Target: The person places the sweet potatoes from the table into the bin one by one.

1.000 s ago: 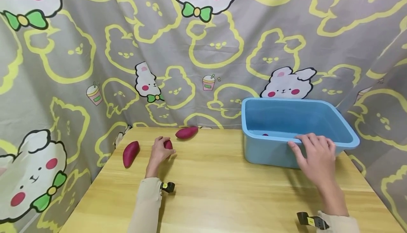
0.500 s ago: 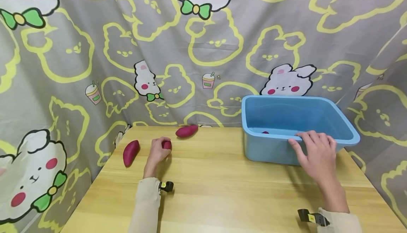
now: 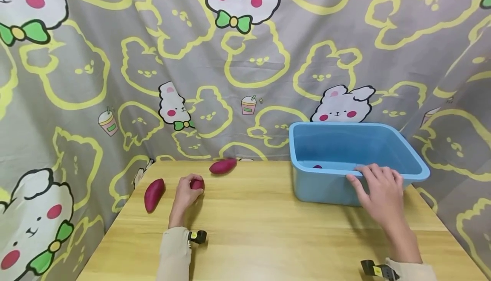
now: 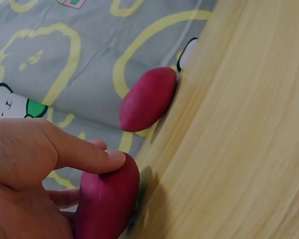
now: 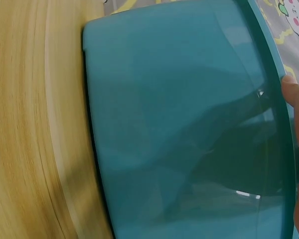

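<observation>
My left hand (image 3: 184, 195) holds a purple-red sweet potato (image 4: 107, 199) between thumb and fingers, close over the wooden table on the left. The palm hides part of it. Beyond that hand, near the curtain, a second sweet potato (image 3: 223, 166) lies on its side. Another sweet potato (image 3: 154, 195) rests to the left of the wrist. At the right, my right hand (image 3: 381, 191) grips the near rim of a blue plastic bin (image 3: 326, 187), fingers over the edge and thumb on the outside. A bit of purple-red (image 3: 317, 167) shows inside the bin, mostly hidden by its front wall.
A grey curtain (image 3: 264, 68) with rabbit prints hangs right behind the wooden table (image 3: 261, 230) and along both sides. The bin stands at the back right, near the curtain. Each wrist wears a small black camera (image 3: 198, 236).
My left thumb has closed in on the sweet potato, and that hand has drawn slightly left and back. The right hand keeps its grip on the bin rim. The head view has shifted a little.
</observation>
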`<state>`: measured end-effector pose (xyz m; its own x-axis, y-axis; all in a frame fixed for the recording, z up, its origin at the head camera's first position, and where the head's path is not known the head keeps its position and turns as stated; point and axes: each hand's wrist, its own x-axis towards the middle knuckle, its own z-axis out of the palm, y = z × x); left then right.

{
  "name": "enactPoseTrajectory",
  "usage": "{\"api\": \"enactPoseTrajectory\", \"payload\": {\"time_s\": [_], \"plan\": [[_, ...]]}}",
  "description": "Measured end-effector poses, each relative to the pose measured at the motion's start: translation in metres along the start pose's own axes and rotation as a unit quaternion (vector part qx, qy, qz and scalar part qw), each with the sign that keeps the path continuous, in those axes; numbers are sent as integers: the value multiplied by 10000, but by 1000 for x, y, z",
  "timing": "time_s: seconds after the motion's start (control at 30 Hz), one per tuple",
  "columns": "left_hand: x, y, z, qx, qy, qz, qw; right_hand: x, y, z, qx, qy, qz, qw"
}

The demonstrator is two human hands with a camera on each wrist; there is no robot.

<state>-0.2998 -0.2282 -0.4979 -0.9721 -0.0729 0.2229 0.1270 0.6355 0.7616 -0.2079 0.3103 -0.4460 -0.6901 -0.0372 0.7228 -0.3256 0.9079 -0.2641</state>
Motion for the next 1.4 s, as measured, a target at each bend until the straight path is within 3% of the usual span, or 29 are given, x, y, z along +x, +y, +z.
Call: {"api": "enactPoseTrajectory", "payload": {"time_s": [0.17, 0.37, 0.73, 0.93, 1.07, 1.23, 1.4], "plan": [[-2, -2, -3, 50, 14, -97, 9999, -6, -1, 3, 30, -9, -8, 10000], [2, 2, -3, -18, 35, 41, 10000, -3, 0, 0, 2, 96, -33, 9999], [8, 21, 0, -536, 277, 7, 9982, 3, 7, -8, -35, 130, -16, 9999], [4, 28, -11, -619, 415, -9, 9972, 5, 5, -2, 79, 60, -63, 9999], [8, 37, -15, -868, 303, 67, 9957, 9, 4, -3, 52, 114, -83, 9999], [1, 44, -18, -1141, 138, 87, 9933, 1, 2, -2, -22, 19, -23, 10000], [-3, 53, -20, -1196, 184, 290, 9922, 0, 1, 0, -8, 104, -90, 9999]]}}
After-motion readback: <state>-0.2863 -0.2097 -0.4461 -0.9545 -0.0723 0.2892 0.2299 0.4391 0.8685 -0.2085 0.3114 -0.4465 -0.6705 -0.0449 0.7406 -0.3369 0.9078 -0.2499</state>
